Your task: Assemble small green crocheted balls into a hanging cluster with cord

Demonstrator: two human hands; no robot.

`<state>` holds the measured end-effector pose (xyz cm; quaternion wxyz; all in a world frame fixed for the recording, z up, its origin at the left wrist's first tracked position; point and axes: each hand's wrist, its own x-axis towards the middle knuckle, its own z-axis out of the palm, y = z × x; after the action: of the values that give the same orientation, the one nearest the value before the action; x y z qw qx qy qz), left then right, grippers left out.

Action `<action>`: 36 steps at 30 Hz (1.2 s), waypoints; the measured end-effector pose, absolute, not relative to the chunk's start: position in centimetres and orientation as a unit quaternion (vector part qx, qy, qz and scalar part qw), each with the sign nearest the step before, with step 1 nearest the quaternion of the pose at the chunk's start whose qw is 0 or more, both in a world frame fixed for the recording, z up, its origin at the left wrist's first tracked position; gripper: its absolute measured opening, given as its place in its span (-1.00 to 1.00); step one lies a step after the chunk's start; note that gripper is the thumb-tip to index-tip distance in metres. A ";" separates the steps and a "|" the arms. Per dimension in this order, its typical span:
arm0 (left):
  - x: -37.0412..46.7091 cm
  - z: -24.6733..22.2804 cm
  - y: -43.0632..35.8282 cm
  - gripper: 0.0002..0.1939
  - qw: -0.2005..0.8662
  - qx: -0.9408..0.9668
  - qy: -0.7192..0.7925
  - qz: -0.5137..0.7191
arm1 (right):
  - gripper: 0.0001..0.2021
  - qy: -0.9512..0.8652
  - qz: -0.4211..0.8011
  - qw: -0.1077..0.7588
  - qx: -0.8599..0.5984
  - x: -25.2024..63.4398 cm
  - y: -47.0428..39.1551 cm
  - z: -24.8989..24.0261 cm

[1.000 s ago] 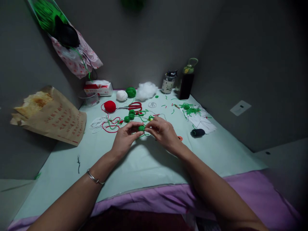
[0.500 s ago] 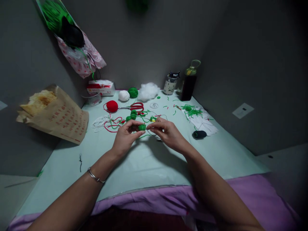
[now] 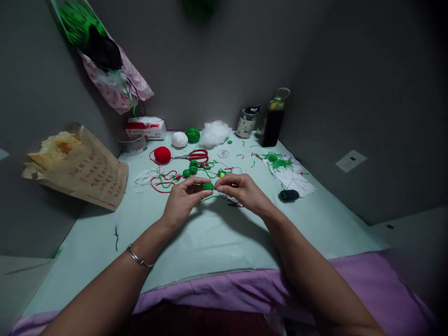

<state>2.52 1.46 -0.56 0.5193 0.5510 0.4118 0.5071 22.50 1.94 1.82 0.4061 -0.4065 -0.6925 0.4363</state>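
Note:
My left hand (image 3: pixel 185 198) pinches a small green crocheted piece (image 3: pixel 207 186) between thumb and fingers above the table. Close against its right side is my right hand (image 3: pixel 236 189), thumb and forefinger pressed together; what lies between those fingertips is too small to make out. Beyond my hands lie small green yarn balls (image 3: pixel 191 170), and red and green strands. Beneath my right hand a dark blade-like tool (image 3: pixel 235 204) shows in part.
Red-handled scissors (image 3: pixel 199 155) lie behind, with a red yarn ball (image 3: pixel 162 154), a white yarn ball (image 3: pixel 179 139), a green yarn ball (image 3: pixel 192 135) and white stuffing (image 3: pixel 214 134). A paper bag (image 3: pixel 84 172) stands left; a dark bottle (image 3: pixel 273 123) stands at the back right.
The green crocheted piece has turned slightly in my left hand. My right fingertips have shifted a little and stay close beside it.

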 end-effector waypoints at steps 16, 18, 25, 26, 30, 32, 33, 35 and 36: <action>2.7 -1.5 1.7 -0.73 0.459 0.580 0.398 0.543 | -0.89 -0.615 0.515 0.429 -0.416 20.9 1.6 1.2; 2.7 -1.7 1.8 -0.74 0.463 0.584 0.395 0.538 | -0.92 -0.624 0.510 0.431 -0.407 20.7 1.3 1.4; 2.9 -2.0 1.9 -0.82 0.458 0.610 0.417 0.494 | -0.91 -0.802 0.155 0.346 -0.461 20.3 0.8 0.5; 2.9 -2.0 1.9 -0.82 0.457 0.619 0.416 0.486 | -0.90 -0.810 0.130 0.336 -0.463 20.2 0.8 0.3; 3.1 -1.8 1.6 -0.86 0.471 0.649 0.398 0.446 | -0.89 -0.779 0.189 0.397 -0.447 19.9 1.0 0.7; 3.4 -1.9 1.3 -0.87 0.498 0.663 0.387 0.403 | -0.92 -0.706 0.286 0.478 -0.437 20.1 1.2 1.4; 3.5 -2.0 1.2 -0.86 0.523 0.665 0.380 0.375 | -0.93 -0.656 0.344 0.513 -0.434 20.4 1.4 1.8; 3.7 -2.1 0.9 -0.80 0.575 0.650 0.365 0.337 | -0.86 -0.555 0.468 0.544 -0.422 21.0 1.8 2.4; 3.7 -2.1 0.8 -0.78 0.595 0.634 0.359 0.341 | -0.82 -0.515 0.530 0.534 -0.411 21.3 1.9 2.5</action>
<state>3.72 0.80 -2.08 0.5947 0.6337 0.3589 0.3405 21.32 1.92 2.54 0.5340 -0.4110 -0.5153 0.5295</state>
